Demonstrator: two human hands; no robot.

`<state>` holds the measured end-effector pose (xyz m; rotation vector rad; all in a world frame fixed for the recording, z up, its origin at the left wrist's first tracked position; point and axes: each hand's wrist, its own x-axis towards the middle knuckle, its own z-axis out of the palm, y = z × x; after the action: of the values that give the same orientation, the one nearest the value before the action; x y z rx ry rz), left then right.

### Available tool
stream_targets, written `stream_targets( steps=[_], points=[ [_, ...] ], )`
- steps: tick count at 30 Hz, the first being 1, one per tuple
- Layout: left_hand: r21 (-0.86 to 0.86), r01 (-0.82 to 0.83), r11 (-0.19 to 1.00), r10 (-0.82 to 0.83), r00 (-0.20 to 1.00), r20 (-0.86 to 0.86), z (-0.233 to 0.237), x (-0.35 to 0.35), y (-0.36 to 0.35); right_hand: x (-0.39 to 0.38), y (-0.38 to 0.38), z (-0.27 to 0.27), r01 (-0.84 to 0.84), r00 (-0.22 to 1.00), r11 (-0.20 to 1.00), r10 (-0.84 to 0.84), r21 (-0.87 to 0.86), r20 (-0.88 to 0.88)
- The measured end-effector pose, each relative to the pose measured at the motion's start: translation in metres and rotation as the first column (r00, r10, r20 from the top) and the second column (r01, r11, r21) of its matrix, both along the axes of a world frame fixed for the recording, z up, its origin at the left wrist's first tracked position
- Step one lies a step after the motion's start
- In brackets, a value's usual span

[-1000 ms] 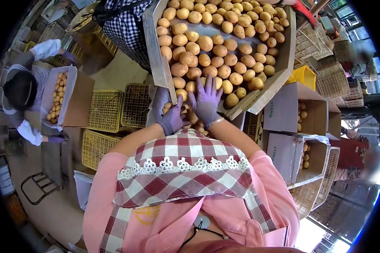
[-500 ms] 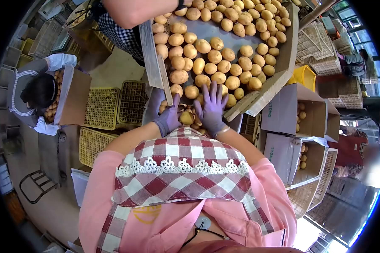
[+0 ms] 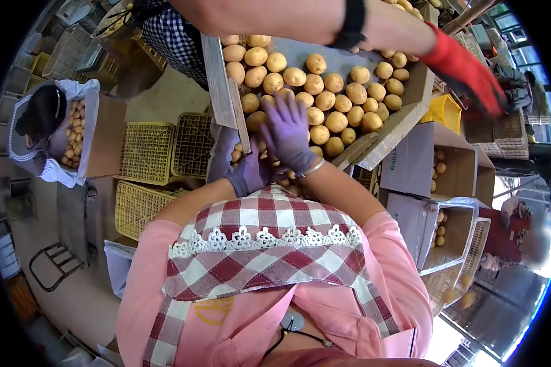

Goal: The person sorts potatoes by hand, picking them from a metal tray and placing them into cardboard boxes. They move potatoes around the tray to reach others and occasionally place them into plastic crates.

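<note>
Potatoes (image 3: 337,121) lie spread over a grey sorting table (image 3: 333,58) with wooden side boards (image 3: 395,131). My right hand (image 3: 286,134), in a purple glove, rests on the potatoes near the front opening, palm down with fingers stretched out. Beside the end of the left board, my left hand (image 3: 249,174), also gloved in purple, is at the opening with its fingers extended. A few potatoes show between my hands, partly hidden by them and by my checked apron (image 3: 266,214).
A co-worker's arm (image 3: 288,18) with a red glove (image 3: 465,70) reaches across the table's far side. Boxes of potatoes (image 3: 431,159) stand at right, near a yellow crate (image 3: 444,111). Yellow crates (image 3: 146,153) stand at left, where another person holds a potato box (image 3: 107,137).
My right hand has moved left and slightly forward over the potatoes; my left hand has drawn slightly back. The co-worker's red-gloved arm has swung rightward across the table. Blurred potatoes now show at lower right.
</note>
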<state>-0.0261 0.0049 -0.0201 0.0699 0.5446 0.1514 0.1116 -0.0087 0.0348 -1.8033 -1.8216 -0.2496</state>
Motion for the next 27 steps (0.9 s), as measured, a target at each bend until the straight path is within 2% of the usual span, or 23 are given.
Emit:
stream_targets(
  steps=[2,4,5,8,9,12,13,14,15,16,17,18,19,20,21,22,23,24,27],
  points=[
    [0.000,0.009,1.000,-0.009,0.998,-0.068,0.001,-0.001,-0.004,-0.003,0.037,-0.018,-0.191,0.979,0.982,0.190,-0.004,-0.079],
    [0.008,0.031,0.999,-0.029,0.991,-0.129,0.008,0.004,-0.004,-0.012,0.052,0.029,-0.046,0.990,0.911,0.095,-0.410,0.100],
    [-0.005,0.005,1.000,-0.006,0.980,-0.199,0.018,0.007,-0.002,-0.011,0.066,0.050,-0.062,0.981,0.765,0.166,-0.641,0.104],
    [0.062,-0.068,0.996,0.073,0.995,-0.074,0.028,0.015,-0.009,-0.009,0.089,0.038,0.011,0.982,0.716,0.122,-0.698,0.141],
    [-0.089,-0.136,0.987,0.135,0.991,-0.008,0.033,0.015,-0.007,-0.010,0.092,0.027,0.044,0.994,0.777,0.032,-0.628,0.109],
    [0.204,-0.076,0.976,0.081,0.997,-0.015,0.004,0.014,-0.008,0.009,0.068,0.048,-0.168,0.977,0.798,0.056,-0.578,-0.207],
    [0.277,-0.050,0.959,0.063,0.997,-0.036,0.002,0.013,-0.007,0.026,0.052,0.028,-0.187,0.836,0.904,-0.059,-0.383,-0.546],
    [0.226,-0.044,0.973,0.055,0.997,-0.046,0.001,0.012,-0.005,0.037,0.025,0.056,-0.084,0.742,0.915,-0.208,-0.395,-0.637],
    [0.174,-0.038,0.984,0.049,0.997,-0.056,0.000,0.011,-0.003,0.066,0.000,0.035,0.017,0.689,0.996,-0.078,-0.091,-0.721],
    [0.024,-0.045,0.999,0.046,0.998,-0.046,-0.012,0.011,0.000,0.090,-0.046,0.061,0.107,0.673,0.994,-0.101,-0.038,-0.733],
    [-0.126,-0.043,0.991,0.039,0.999,-0.036,-0.018,0.010,0.001,0.113,-0.089,0.076,0.386,0.523,0.921,-0.263,-0.050,-0.811],
    [-0.096,-0.050,0.994,0.043,0.996,-0.074,-0.018,0.011,-0.001,0.125,-0.137,0.101,0.533,0.620,0.837,-0.289,0.121,-0.730],
    [-0.069,-0.052,0.996,0.044,0.993,-0.114,-0.019,0.014,-0.003,0.152,-0.192,0.104,0.688,0.554,0.695,-0.317,0.209,-0.770],
    [-0.042,-0.052,0.998,0.045,0.987,-0.154,-0.020,0.017,-0.004,0.201,-0.276,0.084,0.757,0.618,0.522,-0.376,0.393,-0.691],
    [-0.168,-0.068,0.984,0.041,0.986,-0.161,-0.021,0.019,-0.001,0.234,-0.379,0.072,0.926,0.374,0.252,-0.538,0.280,-0.756],
    [-0.155,-0.058,0.986,0.034,0.987,-0.155,-0.022,0.020,-0.001,0.215,-0.432,0.082,0.926,0.368,0.136,-0.527,0.352,-0.766],
    [-0.140,-0.051,0.989,0.030,0.988,-0.151,-0.023,0.021,-0.001,0.201,-0.488,0.084,0.975,0.166,-0.061,-0.439,0.213,-0.883],
    [-0.124,-0.044,0.991,0.025,0.988,-0.150,-0.024,0.020,-0.001,0.181,-0.534,0.072,0.907,-0.106,-0.360,-0.696,0.218,-0.710],
    [-0.089,-0.053,0.995,0.034,0.980,-0.198,-0.020,0.024,-0.004,0.178,-0.538,0.046,0.955,-0.086,-0.265,-0.678,0.134,-0.730]
  ],
)
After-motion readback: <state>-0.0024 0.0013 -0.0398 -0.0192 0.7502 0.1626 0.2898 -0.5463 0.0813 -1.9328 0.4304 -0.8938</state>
